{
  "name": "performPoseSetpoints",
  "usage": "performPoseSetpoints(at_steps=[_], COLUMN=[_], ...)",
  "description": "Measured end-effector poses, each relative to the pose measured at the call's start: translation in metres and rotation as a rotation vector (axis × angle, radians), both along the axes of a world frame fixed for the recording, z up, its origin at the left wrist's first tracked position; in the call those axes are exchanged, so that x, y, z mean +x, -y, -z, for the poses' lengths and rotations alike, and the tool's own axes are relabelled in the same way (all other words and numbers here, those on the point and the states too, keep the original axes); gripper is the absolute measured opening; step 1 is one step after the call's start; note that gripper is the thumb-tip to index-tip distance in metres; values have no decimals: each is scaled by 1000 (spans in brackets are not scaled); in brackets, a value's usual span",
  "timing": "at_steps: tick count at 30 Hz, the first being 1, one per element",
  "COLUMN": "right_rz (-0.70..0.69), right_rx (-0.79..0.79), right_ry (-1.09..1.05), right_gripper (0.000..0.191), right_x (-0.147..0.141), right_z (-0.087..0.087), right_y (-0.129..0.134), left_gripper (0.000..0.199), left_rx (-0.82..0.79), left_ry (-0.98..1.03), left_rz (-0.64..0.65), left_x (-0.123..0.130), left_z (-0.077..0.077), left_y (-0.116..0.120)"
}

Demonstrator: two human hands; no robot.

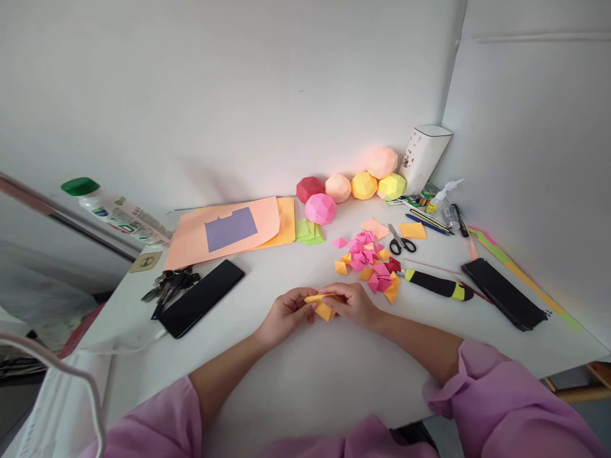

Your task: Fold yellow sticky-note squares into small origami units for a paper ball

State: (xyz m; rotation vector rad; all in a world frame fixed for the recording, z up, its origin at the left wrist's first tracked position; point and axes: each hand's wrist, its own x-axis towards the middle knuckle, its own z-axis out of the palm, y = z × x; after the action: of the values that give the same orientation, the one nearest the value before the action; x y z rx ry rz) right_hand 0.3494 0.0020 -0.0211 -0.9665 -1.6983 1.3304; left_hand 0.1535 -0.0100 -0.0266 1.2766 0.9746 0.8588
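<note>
An orange folded paper piece is held between both hands above the white table, near its middle. My left hand pinches its left side, fingers curled, and my right hand grips the right side from above. Part of the paper is hidden under the fingers. Just beyond my right hand lies a pile of small folded paper pieces, pink, orange and dark red. Faceted paper balls in several colours, among them a bright pink one, stand by the wall.
Scissors and a black-and-yellow cutter lie right of the pile. A black phone, keys and paper sheets are on the left. Farther right is a black case.
</note>
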Motion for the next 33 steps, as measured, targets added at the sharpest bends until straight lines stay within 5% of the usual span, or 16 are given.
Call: performPoseSetpoints(at_steps=[5,33], right_rz=[-22,-121], right_rx=[-49,-18], right_ry=[-1,132], right_gripper=[32,33], right_x=[1,6], right_z=[2,-5], right_y=[-1,-6], left_gripper=[37,28], left_rx=[14,2], left_ry=[-17,36], left_rz=[-83,-56], left_x=[1,1], left_z=[-1,0], left_y=[1,1])
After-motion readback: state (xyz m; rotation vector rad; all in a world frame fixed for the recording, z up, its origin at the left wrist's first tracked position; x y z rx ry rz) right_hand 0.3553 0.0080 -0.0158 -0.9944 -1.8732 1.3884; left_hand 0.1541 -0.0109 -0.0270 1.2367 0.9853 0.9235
